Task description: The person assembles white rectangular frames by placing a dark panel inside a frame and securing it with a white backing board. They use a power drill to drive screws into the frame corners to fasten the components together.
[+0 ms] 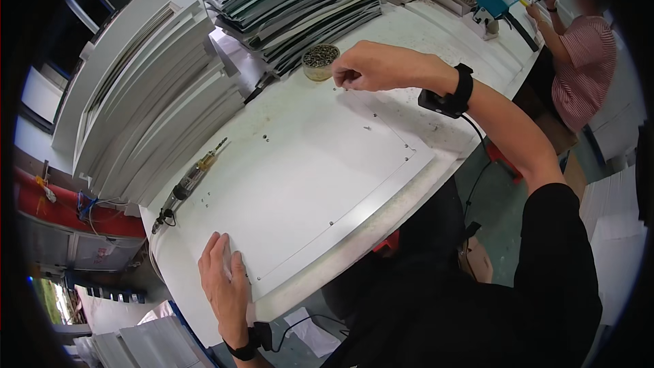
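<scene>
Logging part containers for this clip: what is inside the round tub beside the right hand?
The round tub holds a heap of small metal pieces, probably screws. The heap's top shows; pieces beneath it and the tub's floor are covered.

Right arm reaching out from the near right: upper arm in a short black sleeve (pixel 558 252), elbow (pixel 545 167) well bent, bare forearm (pixel 507 119) slanting far and left. Right wrist (pixel 441 71) roughly in line with the forearm. Right grip (pixel 368 66) out on the far side, back upward, fingers curled under, tips low; anything between them cannot be made out. Left grip (pixel 223 286) well apart, near and left: back showing, fingers extended toward the far side and slightly parted, thumb on the right. Left wrist (pixel 234 334) close to the near edge; left forearm mostly out of view.
</scene>
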Tool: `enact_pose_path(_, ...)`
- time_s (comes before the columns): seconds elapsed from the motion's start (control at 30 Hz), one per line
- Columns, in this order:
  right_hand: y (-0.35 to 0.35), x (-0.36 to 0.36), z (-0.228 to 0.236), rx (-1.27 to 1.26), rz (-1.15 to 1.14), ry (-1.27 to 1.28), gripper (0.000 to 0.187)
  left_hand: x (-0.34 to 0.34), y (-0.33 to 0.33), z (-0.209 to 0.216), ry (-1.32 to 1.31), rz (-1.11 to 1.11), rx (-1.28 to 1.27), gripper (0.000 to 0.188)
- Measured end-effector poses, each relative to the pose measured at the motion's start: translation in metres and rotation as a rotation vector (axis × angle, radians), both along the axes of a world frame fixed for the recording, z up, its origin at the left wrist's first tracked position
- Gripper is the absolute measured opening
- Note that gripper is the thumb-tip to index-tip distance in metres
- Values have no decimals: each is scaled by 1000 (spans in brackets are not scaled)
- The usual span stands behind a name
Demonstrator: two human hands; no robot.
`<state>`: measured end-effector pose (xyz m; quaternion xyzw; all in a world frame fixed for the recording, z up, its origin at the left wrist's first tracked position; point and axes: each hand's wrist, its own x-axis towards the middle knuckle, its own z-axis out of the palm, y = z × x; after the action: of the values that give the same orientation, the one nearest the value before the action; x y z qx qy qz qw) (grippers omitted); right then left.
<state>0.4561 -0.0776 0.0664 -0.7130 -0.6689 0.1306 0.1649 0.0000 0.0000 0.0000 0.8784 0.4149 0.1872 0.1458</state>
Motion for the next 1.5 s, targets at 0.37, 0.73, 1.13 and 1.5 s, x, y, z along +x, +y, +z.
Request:
enact_pose_path(0.37,-55,-26,-53,87,52,-189,15,7,-1,-6,33,-13,57,39)
enact_pose_path(0.73,-30,-12,-35,133,126,-232,14,6,-6,-9,17,5,73,39)
enact_pose_path(1.13,-18,38,-19,389,-248,6,15,1,-14,-22,-7,90,70,48)
enact_pose_path(1.5,-149,-54,-88,197,-455,-110,42,3,-9,-35,9,-88,79,46)
